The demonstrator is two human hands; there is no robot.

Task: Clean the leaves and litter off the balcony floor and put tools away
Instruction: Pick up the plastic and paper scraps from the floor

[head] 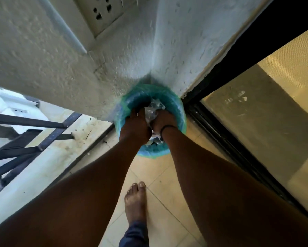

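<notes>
home balcony, narrow, upper storey; rough white plastered walls (43, 56) meet in corner; wall socket plate (99, 13) set in plaster with thin white conduit (64, 27) beside it; beige floor tiles (160, 177) underfoot; dark metal railing (25, 139) on left over stained ledge (60, 148), rooftop visible beyond, below; black sliding door frame and track (221, 139) on right, glass opening to tiled room; small bin with green liner (178, 111) tucked in corner; bare foot (135, 202) on tiles

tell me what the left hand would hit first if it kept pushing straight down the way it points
Most likely the crumpled litter in the lined bin: the left hand points down into it, beside the right hand. Depth is unclear.
</notes>
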